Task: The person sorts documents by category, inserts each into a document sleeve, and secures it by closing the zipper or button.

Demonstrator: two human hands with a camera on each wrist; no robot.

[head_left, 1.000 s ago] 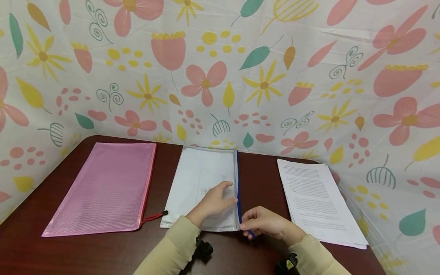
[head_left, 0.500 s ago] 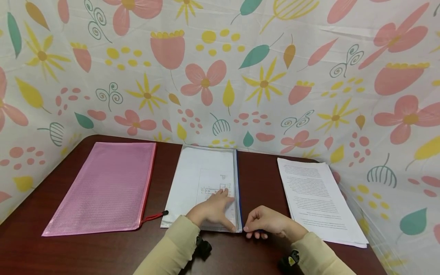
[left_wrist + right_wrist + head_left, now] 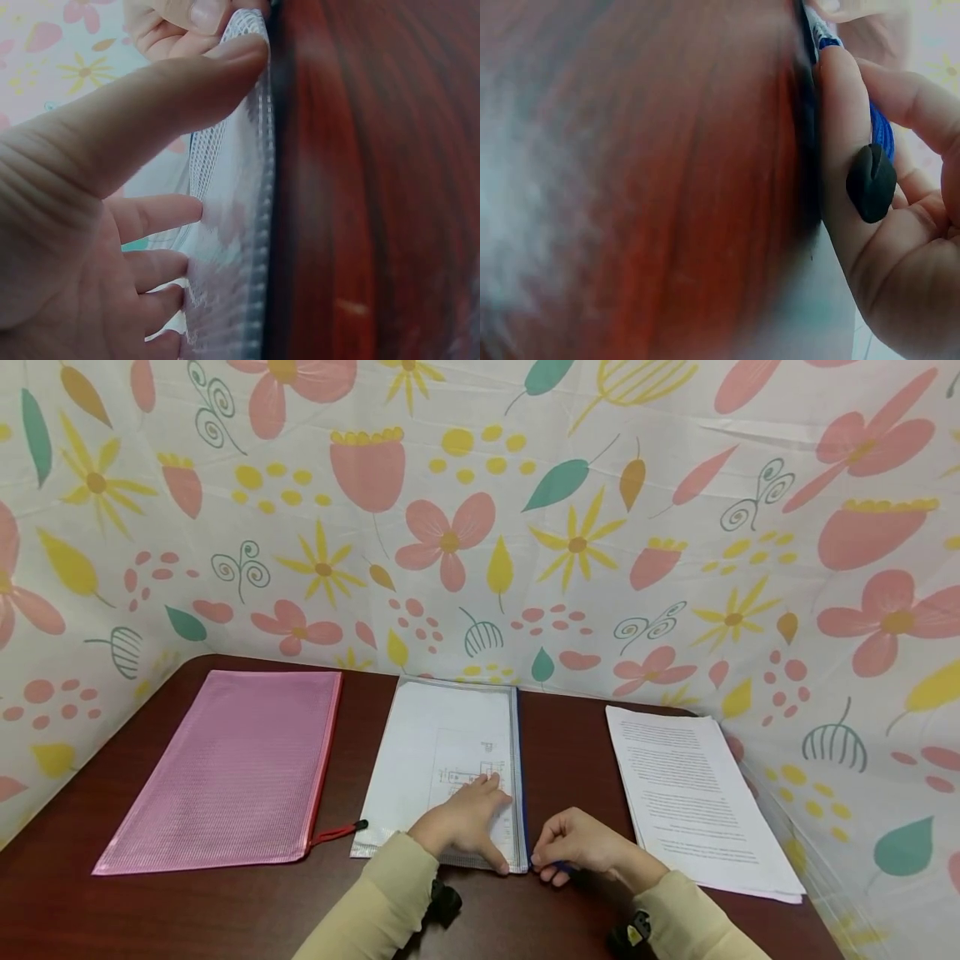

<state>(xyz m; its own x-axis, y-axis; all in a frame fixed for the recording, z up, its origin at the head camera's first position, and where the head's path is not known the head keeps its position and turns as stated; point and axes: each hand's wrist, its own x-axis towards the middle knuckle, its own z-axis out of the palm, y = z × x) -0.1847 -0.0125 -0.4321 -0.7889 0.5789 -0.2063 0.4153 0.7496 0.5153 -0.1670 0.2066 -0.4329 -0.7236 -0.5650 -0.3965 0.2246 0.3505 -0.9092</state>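
Note:
A clear mesh zip folder [image 3: 412, 735] with a blue zip edge lies flat, with a sheet bearing a line drawing showing through. My left hand [image 3: 467, 821] rests on it, fingers spread and straight, the thumb pressing its near right corner. At that corner my right hand [image 3: 588, 843] pinches the blue zip pull cord [image 3: 883, 135] between thumb and forefinger. The cord's black end [image 3: 871, 184] hangs by the thumb in the right wrist view. In the left wrist view, my left thumb [image 3: 172, 97] lies over the folder's mesh edge [image 3: 206, 161]. The zip slider is hidden by the fingers.
To the left lies a pink mesh zip folder [image 3: 240, 768] with a red pull cord [image 3: 333, 834]. A stack of printed sheets [image 3: 690, 802] lies at the right. The dark wooden table [image 3: 187, 910] meets a flowered cloth [image 3: 450, 635] behind.
My left hand has come down and spread onto the folder, its thumb moving to the near right corner. My right hand has stayed by that corner with the blue cord, shifting slightly right.

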